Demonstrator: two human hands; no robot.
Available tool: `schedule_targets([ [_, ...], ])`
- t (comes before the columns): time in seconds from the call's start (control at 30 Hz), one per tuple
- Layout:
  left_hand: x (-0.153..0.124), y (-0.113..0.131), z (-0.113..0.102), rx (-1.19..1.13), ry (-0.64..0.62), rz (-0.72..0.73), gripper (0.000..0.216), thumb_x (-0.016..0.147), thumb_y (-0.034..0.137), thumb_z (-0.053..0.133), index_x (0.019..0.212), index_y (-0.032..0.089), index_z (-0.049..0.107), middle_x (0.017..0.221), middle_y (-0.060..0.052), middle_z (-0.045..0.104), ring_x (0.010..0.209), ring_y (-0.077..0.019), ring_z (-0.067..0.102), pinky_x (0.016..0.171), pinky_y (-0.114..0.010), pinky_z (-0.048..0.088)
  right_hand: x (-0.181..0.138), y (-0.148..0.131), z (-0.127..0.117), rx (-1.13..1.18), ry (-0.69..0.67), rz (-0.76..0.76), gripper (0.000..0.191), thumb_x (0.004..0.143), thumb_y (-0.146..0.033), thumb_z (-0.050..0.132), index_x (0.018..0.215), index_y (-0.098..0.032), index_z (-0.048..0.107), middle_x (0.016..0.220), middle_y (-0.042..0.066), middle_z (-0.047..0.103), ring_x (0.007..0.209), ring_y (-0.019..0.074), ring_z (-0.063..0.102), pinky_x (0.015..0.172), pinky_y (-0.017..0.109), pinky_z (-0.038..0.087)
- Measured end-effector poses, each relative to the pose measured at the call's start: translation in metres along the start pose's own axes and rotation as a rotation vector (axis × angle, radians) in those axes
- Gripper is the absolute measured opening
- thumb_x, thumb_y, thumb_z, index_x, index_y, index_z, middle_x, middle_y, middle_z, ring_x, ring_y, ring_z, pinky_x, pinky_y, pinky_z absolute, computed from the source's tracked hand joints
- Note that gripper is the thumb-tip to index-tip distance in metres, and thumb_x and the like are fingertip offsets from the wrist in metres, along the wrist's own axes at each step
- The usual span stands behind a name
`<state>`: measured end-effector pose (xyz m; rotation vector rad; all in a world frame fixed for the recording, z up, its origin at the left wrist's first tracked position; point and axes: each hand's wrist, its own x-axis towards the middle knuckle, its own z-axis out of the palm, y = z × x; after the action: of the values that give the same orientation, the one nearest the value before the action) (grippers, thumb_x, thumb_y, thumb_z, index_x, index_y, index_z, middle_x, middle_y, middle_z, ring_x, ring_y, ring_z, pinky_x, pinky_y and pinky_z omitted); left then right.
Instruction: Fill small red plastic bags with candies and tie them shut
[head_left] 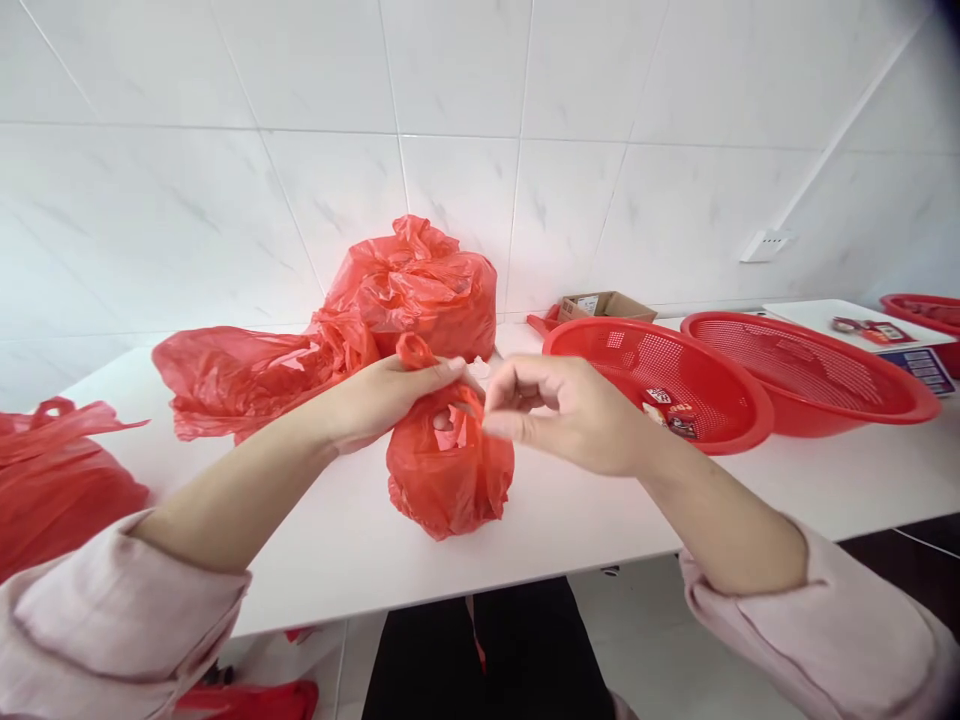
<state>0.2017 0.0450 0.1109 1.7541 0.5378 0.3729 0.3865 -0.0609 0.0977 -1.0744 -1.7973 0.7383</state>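
A small red plastic bag (450,485) stands upright at the middle of the white table (562,530), bulging with contents I cannot make out. My left hand (397,395) is closed around one handle of it, and a loop of red plastic pokes up above the thumb. On the other side, my right hand (562,410) pinches the other handle between thumb and fingertips, its fingers curled. Right behind the hands sits a large full red bag (420,285). A crumpled red bag (255,375) lies to the left of it.
Another filled red bag (60,490) is at the left edge. Two red plastic baskets, a nearer one (720,440) with a few small packets inside and a farther one (810,370), stand on the right. Behind them is a cardboard box (611,307) by the tiled wall (465,180).
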Motion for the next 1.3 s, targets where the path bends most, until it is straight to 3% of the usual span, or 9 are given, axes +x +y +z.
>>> schedule_targets([
  [0.2, -0.005, 0.001, 0.009, 0.444, -0.092, 0.186, 0.015, 0.082, 0.021, 0.062, 0.084, 0.025, 0.077, 0.088, -0.002, 0.073, 0.082, -0.0184, 0.066, 0.074, -0.029, 0.051, 0.002, 0.022, 0.012, 0.134, 0.160, -0.010, 0.023, 0.099, -0.036, 0.049, 0.109, -0.024, 0.065, 0.107, 0.003, 0.066, 0.105, 0.0168, 0.061, 0.096, 0.036, 0.047],
  [0.4, -0.008, -0.027, 0.025, 0.768, 0.347, 0.489, 0.022, 0.072, 0.000, 0.047, 0.073, 0.018, 0.060, 0.071, 0.003, 0.064, 0.059, -0.0109, 0.056, 0.053, -0.022, 0.042, 0.002, 0.056, 0.031, 0.309, 0.081, 0.062, 0.030, 0.098, -0.042, 0.049, 0.121, -0.028, 0.063, 0.120, 0.002, 0.064, 0.108, 0.0178, 0.061, 0.101, 0.037, 0.046],
  [0.57, -0.011, -0.047, 0.028, 0.787, 0.433, 0.718, 0.025, 0.087, 0.009, 0.052, 0.107, 0.017, 0.065, 0.113, -0.009, 0.064, 0.103, -0.0175, 0.064, 0.083, -0.028, 0.053, -0.009, 0.046, 0.027, 0.334, -0.010, 0.124, 0.023, 0.094, -0.042, 0.056, 0.103, -0.021, 0.060, 0.094, 0.002, 0.067, 0.088, 0.0163, 0.065, 0.085, 0.034, 0.052],
  [0.7, -0.021, -0.062, 0.013, 0.904, 0.369, 0.648, 0.027, 0.096, 0.023, 0.049, 0.118, 0.021, 0.065, 0.114, -0.007, 0.069, 0.100, -0.0194, 0.064, 0.087, -0.033, 0.053, -0.023, 0.041, 0.016, -0.241, 0.092, 0.055, 0.023, 0.096, -0.038, 0.052, 0.089, -0.019, 0.062, 0.086, 0.002, 0.068, 0.080, 0.0141, 0.062, 0.075, 0.027, 0.046],
  [0.83, -0.059, -0.097, -0.015, 0.909, 0.567, 0.397, 0.027, 0.097, 0.034, 0.046, 0.102, 0.023, 0.070, 0.103, -0.005, 0.073, 0.099, -0.0236, 0.063, 0.088, -0.036, 0.049, -0.044, 0.060, 0.007, -0.652, 0.178, 0.070, 0.036, 0.097, -0.044, 0.049, 0.074, -0.019, 0.060, 0.061, -0.002, 0.058, 0.055, 0.0101, 0.048, 0.056, 0.024, 0.033],
  [0.93, -0.093, -0.130, -0.027, 0.808, 0.755, 0.128, 0.034, 0.095, 0.045, 0.047, 0.083, 0.023, 0.071, 0.093, -0.004, 0.071, 0.091, -0.0252, 0.062, 0.084, -0.036, 0.047, -0.058, 0.083, 0.003, -0.590, 0.163, 0.223, 0.040, 0.095, -0.050, 0.051, 0.068, -0.020, 0.056, 0.055, -0.004, 0.051, 0.051, 0.0096, 0.043, 0.051, 0.024, 0.029],
  [1.07, -0.113, -0.142, -0.019, 0.517, 0.678, -0.160, 0.045, 0.089, 0.061, 0.047, 0.079, 0.024, 0.070, 0.091, -0.006, 0.072, 0.084, -0.0275, 0.062, 0.077, -0.036, 0.047, -0.063, 0.101, -0.002, -0.263, 0.206, 0.384, 0.040, 0.089, -0.053, 0.059, 0.068, -0.019, 0.053, 0.067, -0.001, 0.058, 0.063, 0.0132, 0.055, 0.056, 0.025, 0.040],
  [1.2, -0.098, -0.120, -0.004, 0.210, 0.498, -0.013, 0.044, 0.090, 0.058, 0.049, 0.073, 0.023, 0.070, 0.136, -0.006, 0.060, 0.130, -0.0326, 0.045, 0.107, -0.039, 0.034, -0.049, 0.090, -0.005, 0.130, 0.300, 0.407, 0.036, 0.083, -0.050, 0.067, 0.074, -0.018, 0.054, 0.076, 0.002, 0.063, 0.073, 0.0165, 0.064, 0.063, 0.028, 0.051],
  [1.3, -0.072, -0.103, 0.008, -0.098, 0.420, 0.100, 0.040, 0.096, 0.052, 0.044, 0.088, 0.025, 0.071, 0.132, -0.006, 0.062, 0.131, -0.0280, 0.047, 0.113, -0.040, 0.029, -0.029, 0.066, -0.001, 0.161, 0.338, 0.293, 0.033, 0.083, -0.046, 0.070, 0.076, -0.019, 0.053, 0.067, -0.001, 0.060, 0.064, 0.0129, 0.061, 0.062, 0.027, 0.051],
])
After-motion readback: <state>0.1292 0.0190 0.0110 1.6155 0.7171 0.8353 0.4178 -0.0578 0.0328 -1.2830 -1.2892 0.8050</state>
